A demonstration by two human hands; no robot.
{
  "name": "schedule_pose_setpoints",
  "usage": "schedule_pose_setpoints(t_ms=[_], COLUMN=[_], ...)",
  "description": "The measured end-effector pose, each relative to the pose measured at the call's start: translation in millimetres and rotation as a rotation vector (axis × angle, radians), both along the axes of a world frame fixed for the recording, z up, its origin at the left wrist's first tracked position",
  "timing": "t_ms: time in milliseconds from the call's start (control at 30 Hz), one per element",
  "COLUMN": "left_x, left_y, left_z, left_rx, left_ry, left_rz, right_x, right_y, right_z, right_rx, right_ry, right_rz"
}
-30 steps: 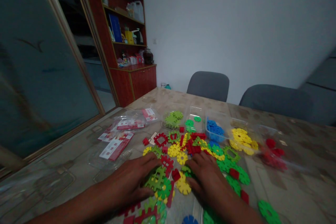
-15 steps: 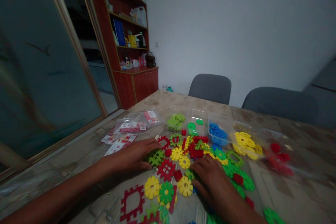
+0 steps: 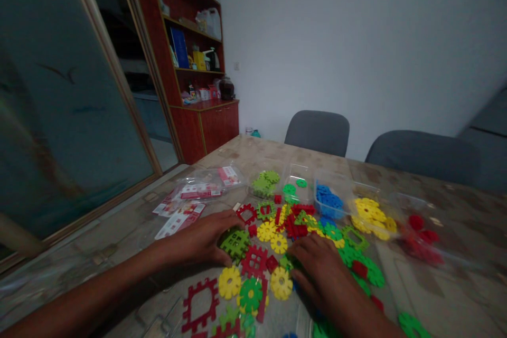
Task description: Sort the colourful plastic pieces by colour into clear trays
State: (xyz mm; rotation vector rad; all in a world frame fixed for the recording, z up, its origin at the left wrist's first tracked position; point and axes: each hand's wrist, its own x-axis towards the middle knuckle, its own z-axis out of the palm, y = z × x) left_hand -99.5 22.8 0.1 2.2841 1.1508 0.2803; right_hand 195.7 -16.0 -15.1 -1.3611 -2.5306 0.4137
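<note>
My left hand (image 3: 212, 232) curls around a green notched square piece (image 3: 234, 244), its fingers behind and thumb in front. Just right of that piece lies a red notched square (image 3: 254, 261) with small windows, and a small red block (image 3: 271, 263) sits against it. My right hand (image 3: 319, 264) rests low over the pile, fingers bent and thumb apart, with nothing visibly held. Near its fingertips are a small green piece (image 3: 285, 262) and a yellow flower-shaped disc (image 3: 281, 282). A green disc (image 3: 251, 296) and a large red open frame (image 3: 200, 303) lie nearer to me.
Behind the pile stand clear tubs with light green pieces (image 3: 266, 184), blue pieces (image 3: 328, 202), yellow discs (image 3: 370, 216) and red pieces (image 3: 422, 240). Printed plastic packaging (image 3: 200, 190) lies at the left back. Two grey chairs (image 3: 317, 132) stand beyond the table.
My left thumb has shifted toward me, and the green square piece has tilted and turned in that hand. The red square beside it has slid slightly right. My right hand has barely moved.
</note>
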Motion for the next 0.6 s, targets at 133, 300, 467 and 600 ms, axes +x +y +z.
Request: schedule_pose_setpoints(t_ms=[133,300,467,600], left_x=[11.0,33.5,32.7,23.1], left_y=[-8.5,-15.7,12.5,70.2], left_z=[-0.7,-8.5,8.9,32.2], left_rx=[-0.091,-0.307,0.097,0.317], left_ry=[-0.061,-0.261,-0.168,-0.069], left_rz=[0.105,0.074,0.071,0.195], right_x=[-2.9,-4.2,1.1,0.8], right_y=[-1.8,-5.1,-1.5,1.9], right_z=[1.1,0.3,0.1,-0.1], right_rx=[0.023,0.072,0.062,0.024], right_ry=[0.058,0.193,0.144,0.093], right_rz=[0.011,0.067,0.018,0.010])
